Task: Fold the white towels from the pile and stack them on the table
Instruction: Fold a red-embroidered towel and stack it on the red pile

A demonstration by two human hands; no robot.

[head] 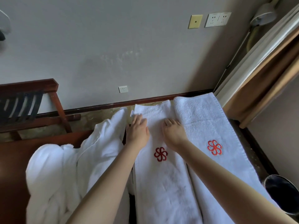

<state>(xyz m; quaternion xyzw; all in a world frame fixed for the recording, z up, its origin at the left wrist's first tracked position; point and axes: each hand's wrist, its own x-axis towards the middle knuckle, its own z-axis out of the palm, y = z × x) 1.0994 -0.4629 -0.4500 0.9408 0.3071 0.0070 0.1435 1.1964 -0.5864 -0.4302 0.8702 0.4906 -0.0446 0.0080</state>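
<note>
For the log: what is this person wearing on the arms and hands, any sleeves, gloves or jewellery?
Nothing shows. The left hand and right hand are bare, with no gloves, rings or watch in view; both forearms are uncovered to the frame's edge, so no sleeve is visible.

Soft, dim daylight enters from the right by the curtain (pixel 267 75), brightening the right-hand towel (pixel 210 126) while the wall (pixel 113 54) looks grey, and wide-angle distortion bends the slightly soft edges.
</note>
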